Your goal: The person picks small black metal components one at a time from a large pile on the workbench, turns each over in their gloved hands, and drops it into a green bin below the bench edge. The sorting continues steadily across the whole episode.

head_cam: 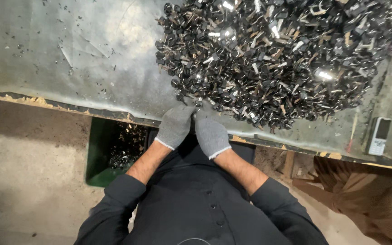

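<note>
Gloved left hand (174, 127) and right hand (211, 135) pinching one part (198, 105) at pile (273, 59) edge, phone (379, 136), green bin (103, 154) below.

Heap of small dark metal parts (273, 59) on the table

The heap of small dark metal parts (273, 59) runs off the top edge.
</note>
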### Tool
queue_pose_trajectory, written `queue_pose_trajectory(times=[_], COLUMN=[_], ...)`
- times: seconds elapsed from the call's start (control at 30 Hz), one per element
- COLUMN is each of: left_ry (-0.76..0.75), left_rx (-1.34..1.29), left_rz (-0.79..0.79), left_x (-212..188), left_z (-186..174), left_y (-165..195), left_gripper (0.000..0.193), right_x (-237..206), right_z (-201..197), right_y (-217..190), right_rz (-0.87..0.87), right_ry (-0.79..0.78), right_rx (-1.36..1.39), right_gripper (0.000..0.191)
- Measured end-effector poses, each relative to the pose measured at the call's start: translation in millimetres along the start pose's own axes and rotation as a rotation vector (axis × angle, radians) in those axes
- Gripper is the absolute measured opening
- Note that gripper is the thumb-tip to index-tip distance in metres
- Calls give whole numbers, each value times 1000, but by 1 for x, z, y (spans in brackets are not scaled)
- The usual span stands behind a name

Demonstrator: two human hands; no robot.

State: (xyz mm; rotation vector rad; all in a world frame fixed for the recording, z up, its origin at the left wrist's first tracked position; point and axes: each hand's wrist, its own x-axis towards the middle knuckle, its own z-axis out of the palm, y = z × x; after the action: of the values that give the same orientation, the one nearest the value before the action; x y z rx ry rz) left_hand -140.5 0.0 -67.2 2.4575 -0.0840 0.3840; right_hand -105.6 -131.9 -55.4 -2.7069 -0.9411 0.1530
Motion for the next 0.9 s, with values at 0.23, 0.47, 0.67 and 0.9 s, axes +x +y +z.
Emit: queue_pose_trajectory(times=[0.23, 0.47, 0.67, 0.9], left_ry=[29, -4, 47, 10], left_rx=[17, 233, -32, -28], left_rz=[-87, -101, -181, -23], left_x=[-2, -4, -3, 3], left_z=[-4, -5, -2, 5], left_y=[-1, 0, -6, -13], left_gripper=[27, 27, 25, 33], right_x=[27, 1, -1, 17], right_z=[-17, -6, -9, 5], right_y=[30, 19, 19, 4], right_rz=[205, 133, 48, 273], right_ry=[-526, -328, -153, -443], right_rx=[488, 249, 208, 129], right_gripper=[36, 55, 47, 25])
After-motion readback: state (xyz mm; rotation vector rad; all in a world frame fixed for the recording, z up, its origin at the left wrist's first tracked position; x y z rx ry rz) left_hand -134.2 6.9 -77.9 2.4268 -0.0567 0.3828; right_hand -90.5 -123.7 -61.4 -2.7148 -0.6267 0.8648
